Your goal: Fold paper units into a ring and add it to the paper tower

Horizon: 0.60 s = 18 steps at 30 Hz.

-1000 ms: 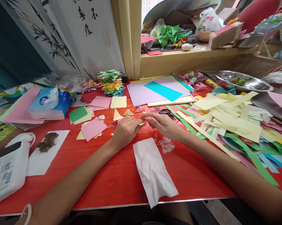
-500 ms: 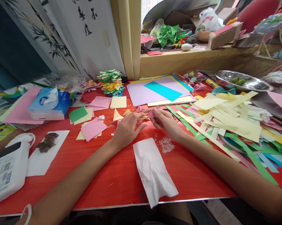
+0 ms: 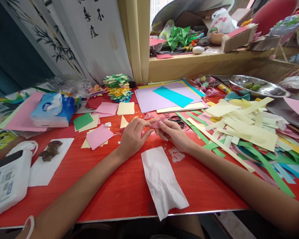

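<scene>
Between the fingertips of both hands is a small folded pink paper [image 3: 157, 123], held just above the red table. My right hand [image 3: 173, 133] pinches it between thumb and fingers. On its left side, my left hand [image 3: 132, 136] closes its fingertips at the paper's edge; its thumb points toward the right hand. Behind the hands lie a folded pink piece [image 3: 148, 116] and a folded pale yellow triangle [image 3: 123, 122]. Black-handled scissors [image 3: 178, 121] rest just beyond my right hand, partly covered by it. A crumpled white paper [image 3: 163, 181] lies in front of the hands.
Pink paper squares [image 3: 99, 136] and a tissue pack [image 3: 53, 109] are on the left. At the back stand a stack of folded paper pieces [image 3: 117, 88] and purple sheets [image 3: 146, 99]. Many paper strips [image 3: 249, 126] pile up at right, near a metal dish [image 3: 276, 91].
Both hands have shifted slightly toward me and to the left with the pink paper. The scissors behind my right hand have come into sight.
</scene>
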Available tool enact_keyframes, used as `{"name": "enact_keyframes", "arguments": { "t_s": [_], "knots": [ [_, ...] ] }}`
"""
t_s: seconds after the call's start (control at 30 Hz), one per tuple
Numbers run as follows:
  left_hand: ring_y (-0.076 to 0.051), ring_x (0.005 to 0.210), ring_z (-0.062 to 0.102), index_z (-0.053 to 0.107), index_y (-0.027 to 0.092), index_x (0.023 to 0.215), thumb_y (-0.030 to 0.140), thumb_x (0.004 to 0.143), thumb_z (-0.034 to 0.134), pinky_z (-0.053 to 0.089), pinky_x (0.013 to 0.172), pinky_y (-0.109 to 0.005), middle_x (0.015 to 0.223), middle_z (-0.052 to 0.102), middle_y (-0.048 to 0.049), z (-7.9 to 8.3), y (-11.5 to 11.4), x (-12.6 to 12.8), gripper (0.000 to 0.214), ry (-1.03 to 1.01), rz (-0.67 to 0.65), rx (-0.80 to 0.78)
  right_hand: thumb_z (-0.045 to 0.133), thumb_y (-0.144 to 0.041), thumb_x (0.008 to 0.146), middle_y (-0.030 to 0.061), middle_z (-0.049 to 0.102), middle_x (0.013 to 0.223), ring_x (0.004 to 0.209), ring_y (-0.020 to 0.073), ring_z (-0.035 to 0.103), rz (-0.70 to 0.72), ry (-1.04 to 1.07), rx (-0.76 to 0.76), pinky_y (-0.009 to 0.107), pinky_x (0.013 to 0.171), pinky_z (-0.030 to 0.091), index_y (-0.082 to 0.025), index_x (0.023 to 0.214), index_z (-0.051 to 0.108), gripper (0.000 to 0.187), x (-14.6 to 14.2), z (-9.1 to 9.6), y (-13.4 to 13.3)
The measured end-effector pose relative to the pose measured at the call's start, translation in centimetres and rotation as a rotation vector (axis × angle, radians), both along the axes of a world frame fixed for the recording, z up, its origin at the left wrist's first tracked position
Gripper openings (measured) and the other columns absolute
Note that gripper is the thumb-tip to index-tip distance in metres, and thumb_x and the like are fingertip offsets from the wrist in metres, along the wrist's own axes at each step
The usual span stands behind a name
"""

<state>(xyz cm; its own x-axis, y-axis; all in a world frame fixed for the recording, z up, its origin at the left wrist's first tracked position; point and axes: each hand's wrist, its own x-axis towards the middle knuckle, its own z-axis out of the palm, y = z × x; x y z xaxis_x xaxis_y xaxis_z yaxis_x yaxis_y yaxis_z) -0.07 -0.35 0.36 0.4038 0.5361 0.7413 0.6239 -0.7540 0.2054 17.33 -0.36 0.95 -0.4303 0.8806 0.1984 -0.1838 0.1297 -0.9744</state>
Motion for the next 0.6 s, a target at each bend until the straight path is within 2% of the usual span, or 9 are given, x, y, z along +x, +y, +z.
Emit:
{"name": "enact_keyframes", "arguments": {
  "t_s": [0.13,0.3,0.47,0.6],
  "knots": [
    [-0.015,0.083,0.055,0.052,0.017,0.092,0.026,0.083,0.054,0.047,0.075,-0.031,0.087,0.058,-0.0034,-0.09,0.11,0.0,0.013,-0.005,0.023,-0.002,0.045,-0.044,0.087,-0.0023,0.046,0.065,0.044,0.0037,0.031,0.001,-0.012,0.01,0.024,0.042,0.019,-0.016,0.072,0.054,0.032,0.06,0.12,0.03],
    [-0.015,0.08,0.054,0.051,0.017,0.088,0.026,0.082,0.055,0.047,0.072,-0.029,0.083,0.058,-0.003,-0.15,0.19,-0.03,0.011,-0.002,0.038,0.001,0.044,-0.042,0.088,-0.0014,0.047,0.071,0.045,0.0031,0.031,0.015,-0.017,0.02,0.023,0.042,0.02,-0.017,0.088,0.059,0.029,0.18,0.04,0.13],
    [-0.013,0.076,0.053,0.05,0.017,0.083,0.023,0.083,0.053,0.047,0.071,-0.028,0.079,0.056,-0.0018,-0.01,0.16,0.02,0.007,-0.015,0.001,-0.011,0.045,-0.038,0.088,-0.0019,0.046,0.072,0.046,0.0028,0.032,0.014,-0.009,0.035,0.021,0.041,0.021,-0.021,0.106,0.059,0.029,0.17,-0.42,0.32],
    [-0.013,0.078,0.054,0.051,0.017,0.083,0.019,0.084,0.051,0.047,0.072,-0.027,0.08,0.057,-0.0019,0.14,0.06,0.18,0.002,0.026,-0.064,0.001,0.045,-0.037,0.088,-0.0038,0.042,0.063,0.046,0.0038,0.032,-0.011,-0.045,0.074,0.02,0.042,0.023,-0.019,0.108,0.059,0.03,0.05,-0.65,0.41]
  ]
}}
